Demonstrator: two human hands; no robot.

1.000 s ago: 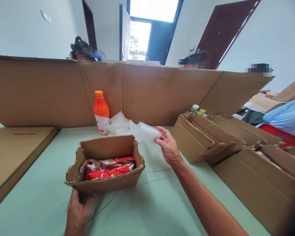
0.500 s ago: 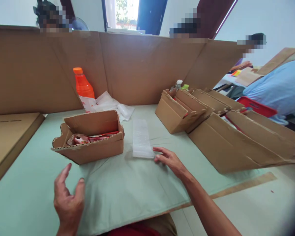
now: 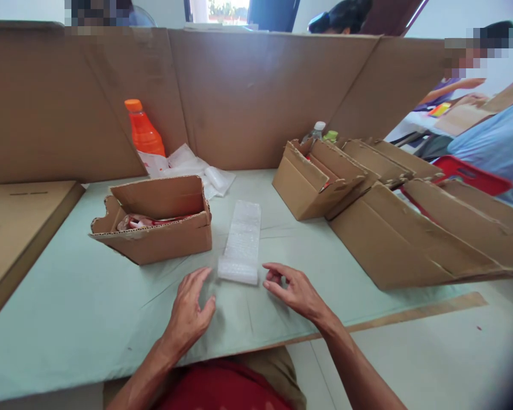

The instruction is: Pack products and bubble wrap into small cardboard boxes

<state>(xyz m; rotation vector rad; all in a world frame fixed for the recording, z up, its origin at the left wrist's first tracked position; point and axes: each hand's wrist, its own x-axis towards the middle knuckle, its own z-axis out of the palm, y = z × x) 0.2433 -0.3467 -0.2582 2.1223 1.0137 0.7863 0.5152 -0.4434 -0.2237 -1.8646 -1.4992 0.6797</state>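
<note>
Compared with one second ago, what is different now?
The right hand has let go of the plastic strip, which now lies on the table. The left hand has moved rightward from the open box toward the strip. The orange bottle still stands by the cardboard wall.

Bubble-wrap strip [image 3: 243,239] on green cloth [image 3: 98,307]; left fingers [image 3: 196,280], right fingers [image 3: 282,269] just beside near end.

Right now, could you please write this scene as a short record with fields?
Plastic strip: clear, on the green cloth, near end rolled or folded
Left hand: open, empty, beside the strip's near end
Right hand: open, empty, on the strip's other side
Open box: left of the strip, red packaging inside
Orange bottle: behind the box
</note>
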